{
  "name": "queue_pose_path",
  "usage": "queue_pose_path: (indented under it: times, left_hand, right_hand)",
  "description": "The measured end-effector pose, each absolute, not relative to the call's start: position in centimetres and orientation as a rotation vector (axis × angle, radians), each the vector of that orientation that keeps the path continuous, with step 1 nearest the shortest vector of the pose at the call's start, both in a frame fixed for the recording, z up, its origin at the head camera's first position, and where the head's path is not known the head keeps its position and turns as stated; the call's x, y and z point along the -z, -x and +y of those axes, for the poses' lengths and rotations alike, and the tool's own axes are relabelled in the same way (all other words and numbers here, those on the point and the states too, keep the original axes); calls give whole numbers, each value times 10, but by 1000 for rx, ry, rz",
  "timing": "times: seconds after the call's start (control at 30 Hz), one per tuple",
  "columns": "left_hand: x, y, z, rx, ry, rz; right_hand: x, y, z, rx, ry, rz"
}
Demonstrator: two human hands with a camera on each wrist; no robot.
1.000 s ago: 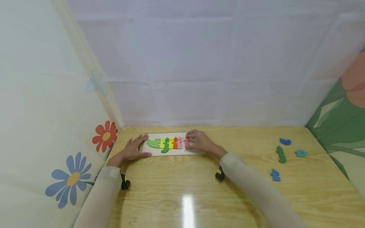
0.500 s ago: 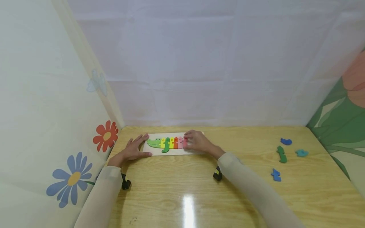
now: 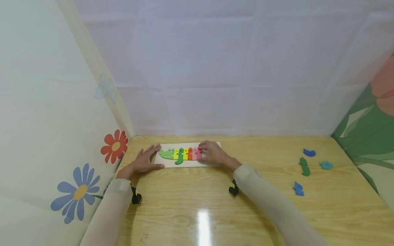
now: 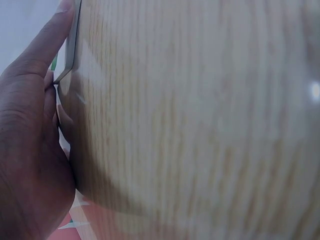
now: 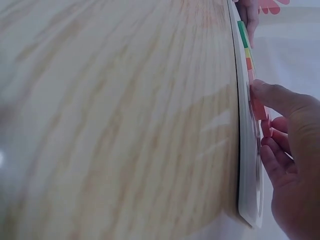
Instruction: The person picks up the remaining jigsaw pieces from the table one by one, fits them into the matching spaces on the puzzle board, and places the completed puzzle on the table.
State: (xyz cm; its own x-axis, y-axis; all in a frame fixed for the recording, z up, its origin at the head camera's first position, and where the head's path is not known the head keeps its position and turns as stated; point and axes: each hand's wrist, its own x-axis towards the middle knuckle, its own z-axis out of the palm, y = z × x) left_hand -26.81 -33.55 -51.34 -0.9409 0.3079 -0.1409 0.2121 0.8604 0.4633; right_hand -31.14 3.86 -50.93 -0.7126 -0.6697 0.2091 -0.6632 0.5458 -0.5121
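Edging left, the right hand [image 3: 214, 153] is pinching the red piece [image 5: 259, 110] mid-frame; the left hand [image 3: 142, 162], spread, is touching the board [image 3: 170, 164].

One table [image 3: 184, 194] holds one board [image 3: 192, 164], seven puzzle pieces [image 3: 190, 153] along it and four loose pieces [image 3: 304, 167]; two black wrist cameras [image 3: 135, 198] show.

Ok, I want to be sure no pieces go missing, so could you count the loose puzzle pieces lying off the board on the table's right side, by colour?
Blue pieces: 2
Green piece: 1
Teal piece: 1
Total: 4
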Motion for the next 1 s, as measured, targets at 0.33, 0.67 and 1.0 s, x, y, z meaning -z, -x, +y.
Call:
queue_pose_path:
  times: [0.33,0.67,1.0]
  left_hand:
    - [511,268,-334,-674,-389,2816]
    - [513,268,-333,-669,-381,2819]
    - [514,267,-334,-681,-403,2831]
  right_hand:
    - [508,310,38,904,1162,2749]
    - [509,309,37,908,1158,2733]
    - [509,310,36,904,1144,2721]
